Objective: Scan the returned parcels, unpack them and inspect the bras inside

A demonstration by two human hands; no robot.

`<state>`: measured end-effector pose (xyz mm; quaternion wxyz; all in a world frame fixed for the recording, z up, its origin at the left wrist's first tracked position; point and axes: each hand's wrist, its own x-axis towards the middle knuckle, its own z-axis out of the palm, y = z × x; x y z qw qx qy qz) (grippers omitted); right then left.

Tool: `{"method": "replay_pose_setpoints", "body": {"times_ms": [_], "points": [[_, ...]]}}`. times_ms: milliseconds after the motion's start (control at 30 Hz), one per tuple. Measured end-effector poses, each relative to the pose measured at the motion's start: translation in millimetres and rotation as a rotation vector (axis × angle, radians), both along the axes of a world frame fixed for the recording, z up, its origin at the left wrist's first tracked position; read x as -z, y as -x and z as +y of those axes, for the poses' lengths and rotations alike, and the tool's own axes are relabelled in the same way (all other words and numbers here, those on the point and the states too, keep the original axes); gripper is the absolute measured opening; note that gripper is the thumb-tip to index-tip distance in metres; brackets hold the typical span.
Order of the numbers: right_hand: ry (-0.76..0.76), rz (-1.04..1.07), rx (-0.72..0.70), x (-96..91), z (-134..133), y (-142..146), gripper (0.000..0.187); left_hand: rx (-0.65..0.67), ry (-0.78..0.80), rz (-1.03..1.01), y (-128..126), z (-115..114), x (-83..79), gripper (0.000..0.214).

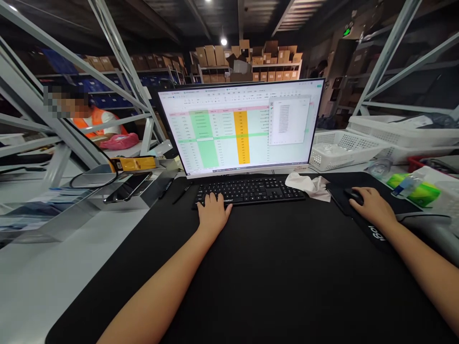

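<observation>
My left hand (213,210) rests with its fingers spread on the left end of a black keyboard (251,190). Over at the right, my right hand (373,204) is curved over a black computer mouse (354,196), which sits on a dark mouse pad (380,191). Behind the keyboard stands a monitor (229,129) showing a spreadsheet with green and orange columns and a small pop-up window. A crumpled white cloth (309,185) lies between the keyboard's right end and the mouse pad.
A black desk mat (272,267) covers the desk. Left are a phone (129,186), a paper-filled tray (43,210) and a pen (182,193). White baskets (344,148) and a green packet (412,188) stand right. A person in an orange vest (96,119) sits beyond the metal frame.
</observation>
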<state>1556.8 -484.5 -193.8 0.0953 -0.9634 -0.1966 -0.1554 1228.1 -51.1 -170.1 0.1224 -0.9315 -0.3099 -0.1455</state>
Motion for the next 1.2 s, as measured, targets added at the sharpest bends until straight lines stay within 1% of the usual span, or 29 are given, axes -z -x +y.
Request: {"method": "replay_pose_setpoints", "body": {"times_ms": [233,400,700,1000,1200], "points": [[-0.066,-0.037,-0.042,11.2,-3,-11,0.052,-0.010,0.008,0.004,-2,1,-0.4,0.058],[-0.111,-0.073,-0.041,17.6,-2,-18,0.050,-0.020,0.022,0.009,-3,2,-1.8,0.057],[-0.124,-0.115,-0.066,28.3,-5,-29,0.056,-0.011,-0.007,-0.007,0,-1,-1.7,0.057],[-0.158,-0.212,-0.122,54.3,-13,-58,0.059,-0.007,-0.031,-0.003,0,3,2.7,0.058],[-0.154,-0.210,-0.132,58.4,-15,-61,0.058,-0.011,-0.020,0.001,-2,3,2.7,0.057]]}}
